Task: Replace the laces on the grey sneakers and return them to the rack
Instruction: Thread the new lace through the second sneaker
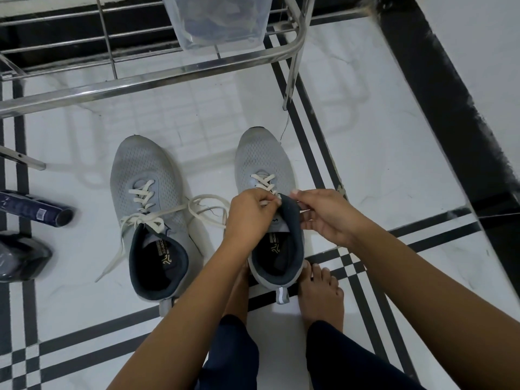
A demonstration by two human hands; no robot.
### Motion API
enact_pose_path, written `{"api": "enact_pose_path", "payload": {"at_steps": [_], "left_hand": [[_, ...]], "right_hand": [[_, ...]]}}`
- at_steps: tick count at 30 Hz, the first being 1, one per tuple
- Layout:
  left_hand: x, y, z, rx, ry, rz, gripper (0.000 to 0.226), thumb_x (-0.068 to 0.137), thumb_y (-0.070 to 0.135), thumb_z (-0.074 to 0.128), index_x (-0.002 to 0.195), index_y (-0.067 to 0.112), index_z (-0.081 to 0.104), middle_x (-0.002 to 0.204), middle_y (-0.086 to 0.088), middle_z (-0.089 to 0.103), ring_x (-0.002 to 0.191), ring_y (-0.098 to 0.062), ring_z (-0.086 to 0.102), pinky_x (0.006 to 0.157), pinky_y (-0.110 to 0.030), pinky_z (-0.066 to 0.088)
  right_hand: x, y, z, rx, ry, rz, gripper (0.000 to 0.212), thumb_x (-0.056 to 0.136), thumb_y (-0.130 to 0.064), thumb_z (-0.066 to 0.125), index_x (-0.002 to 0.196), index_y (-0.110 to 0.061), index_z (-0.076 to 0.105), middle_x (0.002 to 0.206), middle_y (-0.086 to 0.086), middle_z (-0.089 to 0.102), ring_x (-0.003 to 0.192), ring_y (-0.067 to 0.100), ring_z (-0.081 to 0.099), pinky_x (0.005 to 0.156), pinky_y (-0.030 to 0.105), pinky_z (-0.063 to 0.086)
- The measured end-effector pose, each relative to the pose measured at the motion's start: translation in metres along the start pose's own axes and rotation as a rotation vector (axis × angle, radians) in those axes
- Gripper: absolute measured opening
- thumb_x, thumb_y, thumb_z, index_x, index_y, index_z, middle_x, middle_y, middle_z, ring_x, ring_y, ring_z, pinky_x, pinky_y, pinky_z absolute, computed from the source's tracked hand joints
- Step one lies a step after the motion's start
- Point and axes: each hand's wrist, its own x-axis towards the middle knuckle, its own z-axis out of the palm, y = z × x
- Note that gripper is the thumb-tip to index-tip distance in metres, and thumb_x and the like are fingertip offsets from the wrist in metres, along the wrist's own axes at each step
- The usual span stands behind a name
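The black-striped white floor [365, 153] is bearing a metal rack [157, 77], the left sneaker [146, 175] and right sneaker [261, 156] standing side by side, a dark can [36, 209] lying at left, and bare feet [320, 291].

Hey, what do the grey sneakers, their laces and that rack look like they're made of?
Grey sneakers: the uppers look like matte knit mesh fabric, given the fine perforations across the toes.
Laces: flat woven textile, off-white and matte, probably cotton or polyester.
Rack: polished metal tubing, likely stainless steel, judging by its bright mirror-like reflections.
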Motion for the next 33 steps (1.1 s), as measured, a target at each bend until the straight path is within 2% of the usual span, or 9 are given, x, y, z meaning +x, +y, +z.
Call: {"api": "enact_pose_path", "payload": {"at_steps": [5,9,14,17,20,22,29,31,33], "left_hand": [[-0.001,-0.006,0.003,0.223,0.094,0.184,0.022,0.089,0.023,0.059,0.106,0.014,0.068,0.118,-0.004,0.054,0.114,-0.023,0.045,0.097,-0.033,0.033],[-0.016,-0.014,0.011,0.379,0.056,0.715,0.033,0.085,0.034,0.053,0.105,0.010,0.063,0.107,-0.006,0.064,0.101,-0.024,0.058,0.088,-0.035,0.041],[-0.018,-0.045,0.010,0.358,0.152,0.875,0.027,0.087,0.027,0.058,0.083,0.001,0.066,0.090,-0.013,0.066,0.091,-0.024,0.058,0.082,-0.034,0.047],[-0.020,-0.054,0.012,0.322,0.165,0.918,0.026,0.089,0.024,0.057,0.082,0.001,0.068,0.090,-0.012,0.068,0.095,-0.023,0.061,0.088,-0.031,0.047],[-0.016,-0.055,0.012,0.302,0.157,0.911,0.027,0.090,0.024,0.058,0.081,0.002,0.070,0.089,-0.011,0.068,0.092,-0.024,0.062,0.085,-0.034,0.050],[-0.017,-0.058,0.011,0.275,0.162,0.909,0.026,0.090,0.024,0.058,0.082,0.002,0.070,0.090,-0.011,0.068,0.094,-0.023,0.062,0.086,-0.035,0.050],[-0.022,-0.060,0.011,0.205,0.187,0.869,0.028,0.087,0.024,0.059,0.085,-0.001,0.070,0.094,-0.013,0.068,0.101,-0.020,0.059,0.090,-0.034,0.049],[-0.022,-0.060,0.011,0.211,0.196,0.871,0.027,0.087,0.024,0.059,0.085,-0.001,0.070,0.094,-0.013,0.068,0.101,-0.019,0.058,0.091,-0.032,0.048],[-0.022,-0.061,0.012,0.206,0.197,0.875,0.026,0.087,0.023,0.060,0.085,-0.001,0.070,0.094,-0.012,0.069,0.102,-0.019,0.058,0.093,-0.030,0.047]], "right_hand": [[0.005,0.006,0.006,0.072,0.038,-0.006,0.012,0.093,-0.006,0.053,0.085,-0.007,0.062,0.077,0.010,0.061,0.065,0.017,0.055,0.063,0.030,0.049],[0.004,0.004,0.008,0.257,0.038,-0.037,0.023,0.096,-0.006,0.045,0.077,-0.006,0.057,0.071,0.009,0.062,0.067,0.018,0.056,0.068,0.029,0.046],[0.005,-0.003,-0.012,0.732,0.158,-0.001,0.026,0.100,-0.004,0.028,0.078,-0.010,0.042,0.052,0.001,0.044,0.039,0.010,0.044,0.059,0.030,0.052],[0.004,-0.003,-0.020,0.193,0.130,0.034,0.012,0.098,-0.010,0.036,0.095,-0.009,0.047,0.059,0.000,0.029,0.042,0.009,0.023,0.041,0.020,0.026],[0.002,-0.008,-0.011,-0.762,-0.138,-0.055,0.024,0.089,-0.030,0.061,0.097,-0.007,0.058,0.065,0.000,0.043,0.050,0.009,0.033,0.044,0.018,0.028],[0.000,-0.016,-0.004,-0.883,-0.193,-0.089,0.017,0.085,-0.025,0.067,0.085,-0.009,0.061,0.065,-0.003,0.046,0.050,0.007,0.036,0.042,0.015,0.030],[0.000,-0.012,-0.016,0.200,-0.092,-0.058,0.020,0.095,-0.008,0.046,0.076,-0.010,0.052,0.074,0.002,0.063,0.076,0.015,0.057,0.071,0.026,0.042],[0.001,-0.008,-0.013,0.540,-0.105,0.012,0.026,0.097,-0.009,0.041,0.072,-0.012,0.042,0.055,0.001,0.051,0.050,0.013,0.051,0.058,0.026,0.047],[0.000,-0.009,-0.017,0.367,-0.073,0.091,0.027,0.098,-0.017,0.043,0.072,-0.016,0.036,0.048,-0.004,0.034,0.036,0.007,0.028,0.036,0.019,0.031]]}}
